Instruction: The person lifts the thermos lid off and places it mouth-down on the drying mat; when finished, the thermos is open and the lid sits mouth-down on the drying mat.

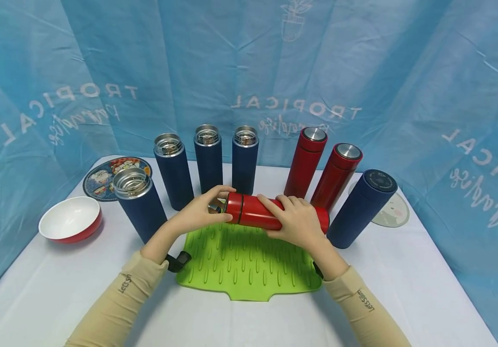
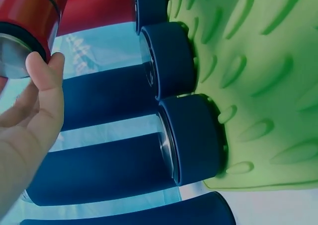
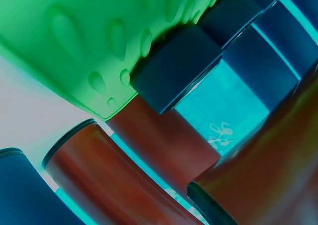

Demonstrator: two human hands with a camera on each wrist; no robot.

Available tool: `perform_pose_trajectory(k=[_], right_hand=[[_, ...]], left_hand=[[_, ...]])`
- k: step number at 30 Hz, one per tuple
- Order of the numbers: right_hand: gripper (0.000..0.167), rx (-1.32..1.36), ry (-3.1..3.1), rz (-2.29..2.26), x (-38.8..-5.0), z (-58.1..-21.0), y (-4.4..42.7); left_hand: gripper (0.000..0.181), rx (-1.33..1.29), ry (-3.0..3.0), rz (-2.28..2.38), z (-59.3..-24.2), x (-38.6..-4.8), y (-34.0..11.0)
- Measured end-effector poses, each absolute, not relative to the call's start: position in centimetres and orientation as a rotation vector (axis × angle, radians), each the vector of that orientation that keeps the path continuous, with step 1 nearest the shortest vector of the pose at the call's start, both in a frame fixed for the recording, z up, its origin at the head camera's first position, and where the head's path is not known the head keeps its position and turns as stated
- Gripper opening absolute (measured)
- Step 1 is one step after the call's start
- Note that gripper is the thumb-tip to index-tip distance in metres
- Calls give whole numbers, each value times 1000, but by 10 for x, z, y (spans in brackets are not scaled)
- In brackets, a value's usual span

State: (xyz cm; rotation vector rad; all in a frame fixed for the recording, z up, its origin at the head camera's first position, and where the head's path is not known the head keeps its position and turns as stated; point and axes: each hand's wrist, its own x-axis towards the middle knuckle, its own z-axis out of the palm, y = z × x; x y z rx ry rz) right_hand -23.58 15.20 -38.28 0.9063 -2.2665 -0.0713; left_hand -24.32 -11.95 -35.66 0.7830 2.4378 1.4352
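A red thermos bottle (image 1: 255,212) lies sideways in the air over a green ridged mat (image 1: 249,270). My right hand (image 1: 298,221) grips its body from above. At the other end, my left hand (image 1: 194,212) holds the lid by its rim between thumb and fingers. The left wrist view shows the thermos's silver lid top (image 2: 12,56) beside the left fingertips. In the right wrist view the thermos body (image 3: 278,165) fills the lower right, and the right hand is out of sight. Blue lids (image 2: 194,140) stand along the mat's far edge, hidden from the head view by the hands and thermos.
Several lidless blue bottles (image 1: 244,164) stand behind and left of the mat. On the right are two capped red bottles (image 1: 302,168) and a capped blue bottle (image 1: 357,212). A bowl (image 1: 71,217), a patterned plate (image 1: 114,178) and a pale round mat (image 1: 392,212) lie farther out.
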Motion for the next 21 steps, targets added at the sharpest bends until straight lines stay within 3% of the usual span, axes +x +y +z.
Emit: perform_pose_trajectory(k=[9, 14, 18, 21], right_hand=[[79, 913, -2235, -61, -234, -382, 152], [80, 923, -2232, -58, -235, -381, 151], [78, 909, -2227, -54, -235, -380, 151], [76, 892, -2225, -54, -235, -380, 152]], left_hand=[[46, 572, 2443, 1409, -358, -245, -112], [58, 504, 2447, 1401, -357, -243, -110], [61, 636, 2405, 1460, -356, -241, -113], [76, 849, 2379, 1534, -359, -242, -115]])
